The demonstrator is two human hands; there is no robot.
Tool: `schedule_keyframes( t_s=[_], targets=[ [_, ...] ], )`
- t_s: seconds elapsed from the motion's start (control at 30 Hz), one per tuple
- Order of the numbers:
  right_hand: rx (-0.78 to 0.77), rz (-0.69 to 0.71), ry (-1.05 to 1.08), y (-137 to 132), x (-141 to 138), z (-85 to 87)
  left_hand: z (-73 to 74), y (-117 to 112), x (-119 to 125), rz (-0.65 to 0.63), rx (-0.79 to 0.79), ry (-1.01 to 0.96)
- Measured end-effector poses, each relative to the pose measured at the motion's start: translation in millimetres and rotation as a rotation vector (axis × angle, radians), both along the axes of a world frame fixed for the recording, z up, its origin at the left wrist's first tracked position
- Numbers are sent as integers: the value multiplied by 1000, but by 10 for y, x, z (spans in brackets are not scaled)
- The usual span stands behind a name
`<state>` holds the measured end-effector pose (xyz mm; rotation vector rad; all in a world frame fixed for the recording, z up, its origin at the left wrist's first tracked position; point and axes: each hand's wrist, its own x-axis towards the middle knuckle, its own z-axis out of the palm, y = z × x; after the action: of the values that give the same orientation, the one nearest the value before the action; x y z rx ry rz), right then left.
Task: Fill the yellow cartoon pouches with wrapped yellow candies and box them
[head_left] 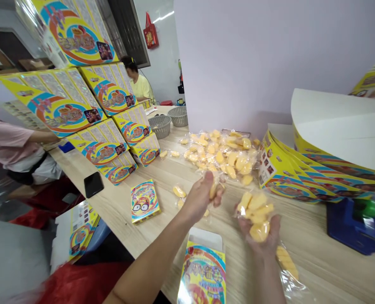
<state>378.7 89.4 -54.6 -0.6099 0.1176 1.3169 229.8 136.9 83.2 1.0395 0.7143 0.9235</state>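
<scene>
The two hands stand apart above the near edge of the pale wooden tabletop [317, 253]: the left hand [200, 198] pinches one yellow sponge-like piece [213, 191], and the right hand [258, 236] cups a clear-wrapped cluster of yellow pieces [255, 215]. They look light, soft and slippery, probably best cradled from beneath.

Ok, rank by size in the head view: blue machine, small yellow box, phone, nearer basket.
Blue machine, small yellow box, then phone and nearer basket, which look alike; the basket's distance leaves that unsure.
</scene>
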Motion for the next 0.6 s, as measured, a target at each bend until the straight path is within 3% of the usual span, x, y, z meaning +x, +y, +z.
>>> schedule_keyframes(
  t_s=[0.07,0.17,0.27,0.4,0.6],
  targets=[
    [29,55,-15,-7,-3,-67,-267,97,147,32,111,260],
    [59,105,-27,13,-12,-139,-560,126,382,-164,286,546],
    [112,103,-27,46,-40,-115,-637,179,539,-254,410,732],
    [180,53,19,92,-97,33,-646,455,526,-267,450,777],
    [174,-117,150,92,11,101,-989,728,209,-107,388,817]
  ],
)
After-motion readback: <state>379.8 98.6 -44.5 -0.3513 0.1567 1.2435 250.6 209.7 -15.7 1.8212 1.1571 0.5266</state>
